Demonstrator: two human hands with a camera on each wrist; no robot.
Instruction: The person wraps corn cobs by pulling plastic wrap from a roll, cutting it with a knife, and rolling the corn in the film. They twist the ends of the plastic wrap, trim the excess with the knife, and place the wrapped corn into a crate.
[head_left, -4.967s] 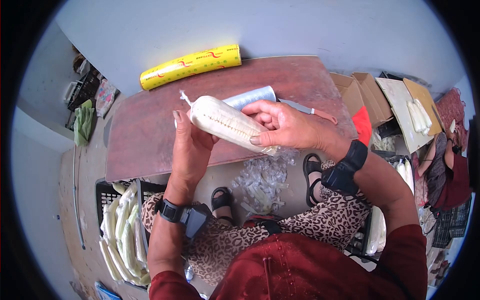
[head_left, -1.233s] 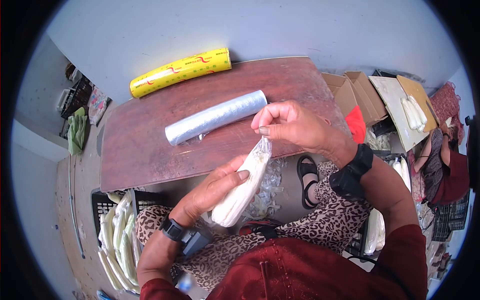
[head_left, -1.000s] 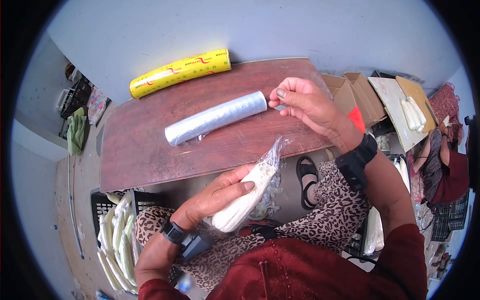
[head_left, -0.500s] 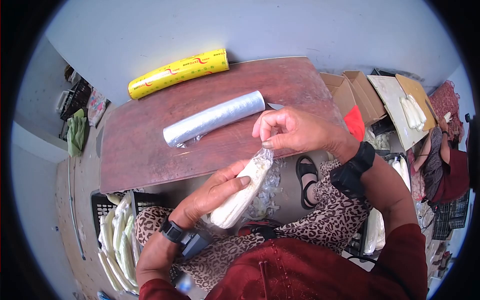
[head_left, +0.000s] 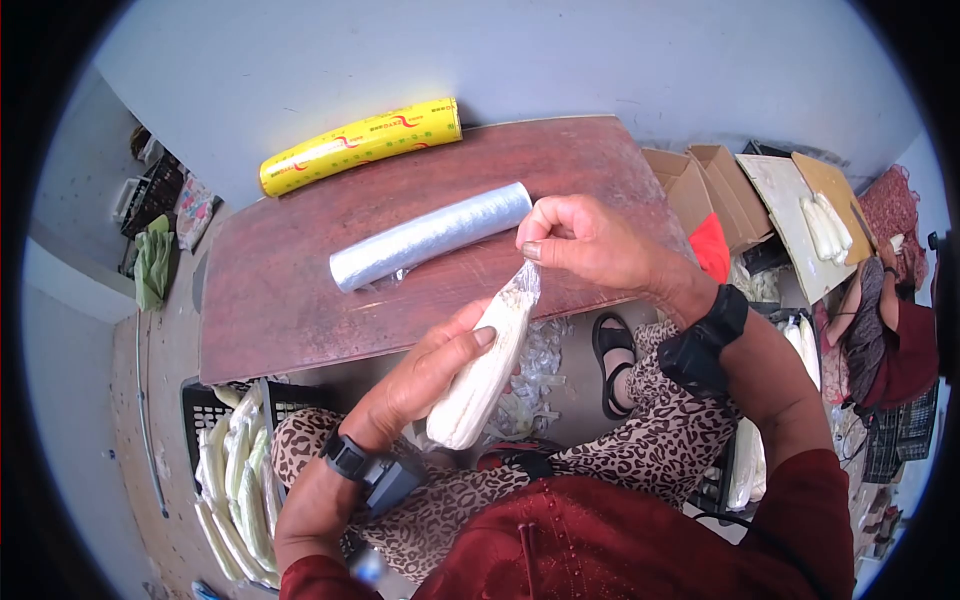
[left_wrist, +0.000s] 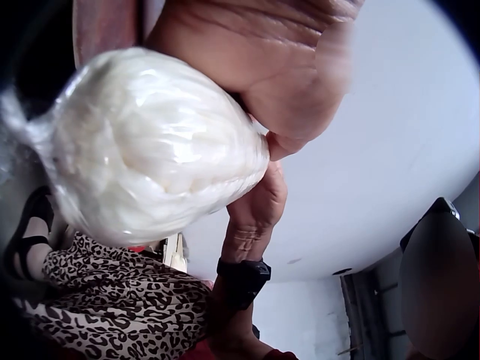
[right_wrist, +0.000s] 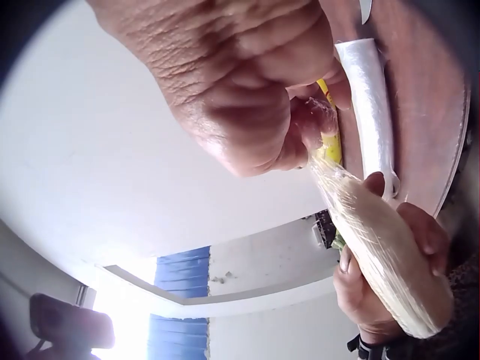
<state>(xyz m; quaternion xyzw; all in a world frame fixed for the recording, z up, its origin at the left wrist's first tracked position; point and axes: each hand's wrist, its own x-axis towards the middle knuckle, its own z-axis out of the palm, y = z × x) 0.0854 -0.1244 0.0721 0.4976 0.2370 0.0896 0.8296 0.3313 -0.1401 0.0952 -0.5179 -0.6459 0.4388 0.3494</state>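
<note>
A pale, corn-like bundle (head_left: 480, 385) wrapped in clear film slants over the lap. My left hand (head_left: 430, 375) grips its middle, thumb on top. At its upper end the film narrows to a twist, which my right hand (head_left: 590, 240) pinches between thumb and fingertips above the table edge. In the left wrist view the wrapped bundle (left_wrist: 157, 146) fills much of the picture, its far end gathered in film. The right wrist view shows my right hand (right_wrist: 232, 82) at the film end and my left hand (right_wrist: 360, 292) around the bundle (right_wrist: 390, 255).
On the reddish table (head_left: 270, 300) lie a clear film roll (head_left: 430, 235) and, at the back, a yellow roll (head_left: 360, 145). A black crate (head_left: 205, 400) with wrapped bundles stands at left. Film scraps lie below; cardboard boxes (head_left: 710, 195) and another person (head_left: 900, 330) are at right.
Earlier the bundle lay nearly level above the table; now it slants over the lap. My right hand left the film end, came back to it, and has since risen slightly, drawing the film upward.
</note>
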